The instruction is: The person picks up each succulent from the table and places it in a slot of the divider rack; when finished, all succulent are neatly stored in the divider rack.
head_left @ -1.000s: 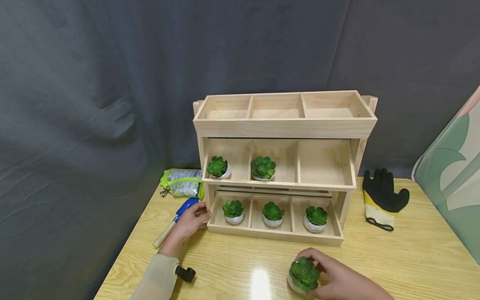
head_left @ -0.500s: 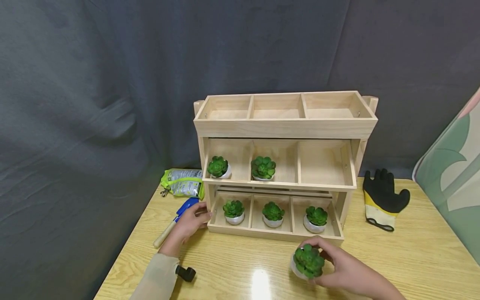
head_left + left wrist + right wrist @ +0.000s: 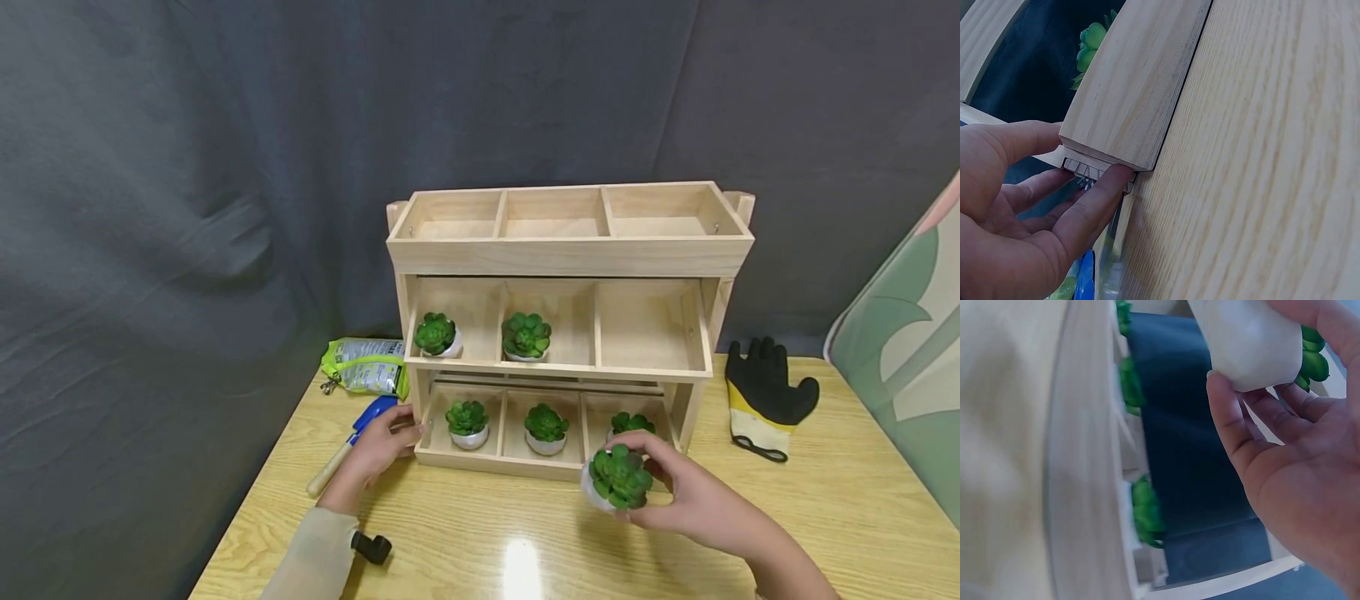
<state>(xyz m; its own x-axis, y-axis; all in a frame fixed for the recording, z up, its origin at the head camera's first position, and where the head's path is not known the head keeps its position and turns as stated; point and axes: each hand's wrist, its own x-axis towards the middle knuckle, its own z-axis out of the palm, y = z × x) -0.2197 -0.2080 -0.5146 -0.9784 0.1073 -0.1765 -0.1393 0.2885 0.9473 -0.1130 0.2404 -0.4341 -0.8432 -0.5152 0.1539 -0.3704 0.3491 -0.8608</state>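
My right hand [image 3: 678, 496] holds a small potted succulent [image 3: 621, 477] above the table, in front of the rack's bottom right compartment. Its white pot [image 3: 1254, 347] sits between thumb and fingers in the right wrist view. My left hand [image 3: 386, 446] grips the bottom left end of the wooden plant rack [image 3: 570, 257], thumb and fingers around the tray's corner [image 3: 1100, 156]. On the bottom tier each compartment has a potted succulent; the right one [image 3: 632, 422] is partly hidden behind my right hand. Two more succulents [image 3: 436, 334] stand in the middle tier's left and centre compartments.
Left of the rack lie a green-and-grey bag [image 3: 367, 365] and a blue hand trowel [image 3: 372, 410] with a wooden handle. A black and yellow work glove [image 3: 768, 396] lies to the right. Dark cloth [image 3: 525, 92] hangs behind the rack.
My right hand has carried the potted succulent up and forward towards the rack, now partly covering the bottom right plant. The left hand has stayed at the rack's corner.
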